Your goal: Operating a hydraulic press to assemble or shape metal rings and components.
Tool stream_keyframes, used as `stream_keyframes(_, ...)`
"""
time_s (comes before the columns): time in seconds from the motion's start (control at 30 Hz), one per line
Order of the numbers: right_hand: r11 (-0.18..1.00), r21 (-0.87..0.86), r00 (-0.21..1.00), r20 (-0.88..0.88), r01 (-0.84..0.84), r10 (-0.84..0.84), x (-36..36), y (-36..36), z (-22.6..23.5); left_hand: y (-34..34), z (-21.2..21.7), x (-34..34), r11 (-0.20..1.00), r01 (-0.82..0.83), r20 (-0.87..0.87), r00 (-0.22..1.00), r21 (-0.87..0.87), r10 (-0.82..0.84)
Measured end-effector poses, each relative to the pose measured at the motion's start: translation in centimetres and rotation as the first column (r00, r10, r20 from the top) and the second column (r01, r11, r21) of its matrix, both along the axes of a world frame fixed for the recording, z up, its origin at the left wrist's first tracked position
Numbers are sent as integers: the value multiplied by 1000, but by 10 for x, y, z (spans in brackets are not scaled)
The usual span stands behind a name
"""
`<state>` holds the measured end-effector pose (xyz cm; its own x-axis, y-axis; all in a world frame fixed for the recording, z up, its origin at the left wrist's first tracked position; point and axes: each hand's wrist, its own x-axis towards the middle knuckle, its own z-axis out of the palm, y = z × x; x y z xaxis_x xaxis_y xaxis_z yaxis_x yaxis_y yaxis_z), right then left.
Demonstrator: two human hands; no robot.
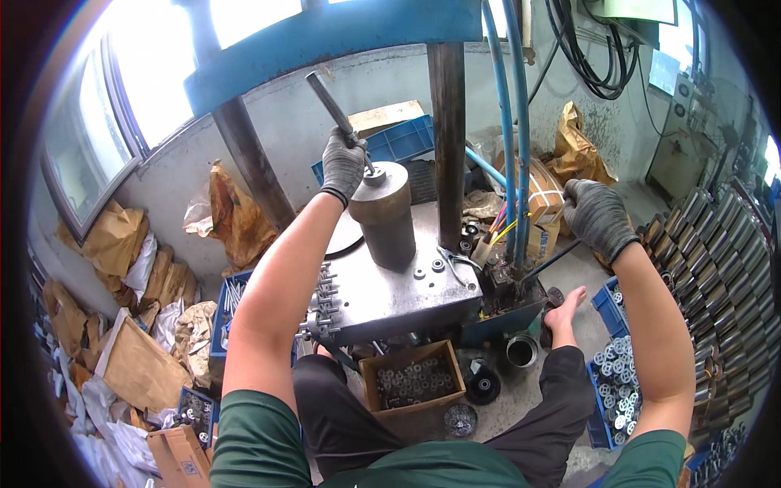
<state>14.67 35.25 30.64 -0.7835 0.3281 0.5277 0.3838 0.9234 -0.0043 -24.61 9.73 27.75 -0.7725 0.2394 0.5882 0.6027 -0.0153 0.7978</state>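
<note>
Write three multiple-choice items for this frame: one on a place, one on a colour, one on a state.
1. Where does the dark metal cylinder stand?
A. on the grey steel press table
B. inside the brown cardboard box
C. on the floor

2. What colour are the knit gloves on both hands?
A. white
B. orange
C. dark grey

3. What is the left hand doing?
A. resting open on a knee
B. gripping a grey metal rod over the cylinder
C. holding a paper bag

Answers: 1 A, the cylinder sits upright on the table between the press columns. 2 C, both gloves look dark grey. 3 B, its fingers wrap the tilted rod, while the right hand grips a thin dark lever.
</note>
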Motion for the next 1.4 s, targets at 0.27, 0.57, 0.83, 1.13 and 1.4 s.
stream_keyframes(0.27,994,-105,998,37,-42,46,42,-40,-6,5,9,16,944,-171,-262,960,-282,96)
stream_keyframes(0.57,968,-94,920,301,-232,250,124,-92,-50,4,4,13,969,-73,-125,991,-237,44)
stream_keyframes(0.83,941,-185,672,661,-284,333,121,-86,-39,22,-18,0,987,-58,-143,989,-148,37)
stream_keyframes(1.13,970,-212,813,540,-120,218,161,-100,-81,9,-31,3,989,128,39,991,-73,-125)
stream_keyframes(1.4,954,-299,885,440,-16,153,185,-124,-123,-4,-21,15,991,49,69,997,-125,-41)
